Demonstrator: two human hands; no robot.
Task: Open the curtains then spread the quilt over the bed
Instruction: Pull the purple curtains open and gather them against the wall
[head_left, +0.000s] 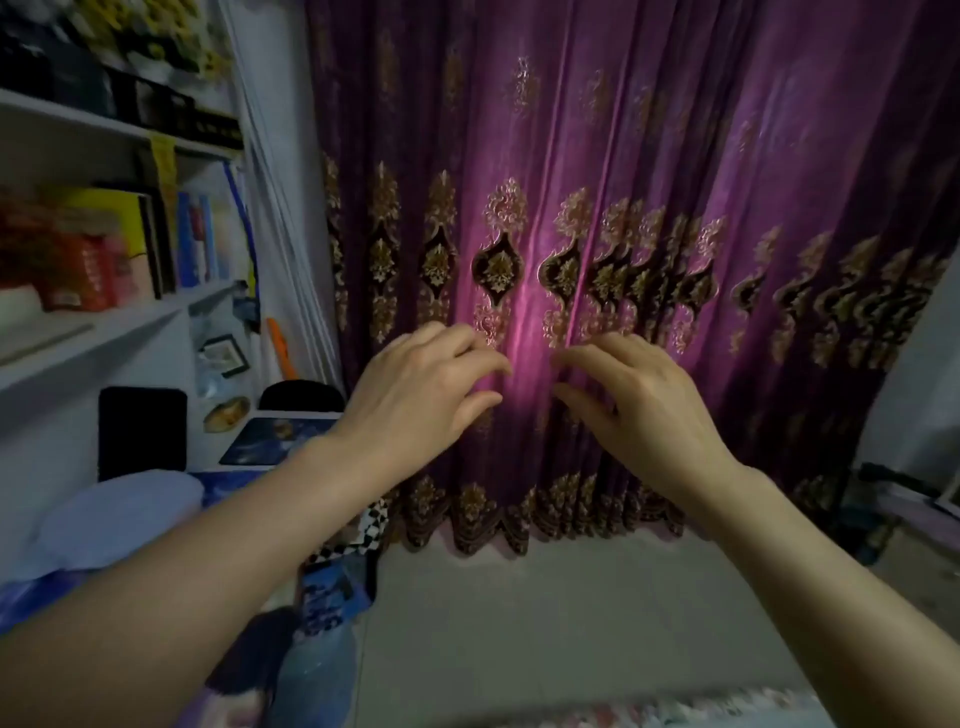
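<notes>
Purple curtains (597, 156) with gold and dark ornaments hang drawn together across the whole far wall, reaching down to the floor. Light glows pink through the fabric where the two panels meet in the middle. My left hand (421, 389) and my right hand (634, 400) are stretched out side by side at that seam, fingers curled and apart, fingertips at or just in front of the fabric, holding nothing. A patterned strip of fabric (701, 709) shows at the bottom edge, possibly the quilt.
White shelves (104, 332) with books and boxes fill the left wall. Below them a desk holds a blue mat (275, 434), with a dark chair back (143, 431) beside it. A clear water bottle (317, 670) stands at lower left. Pale floor (545, 613) lies before the curtains.
</notes>
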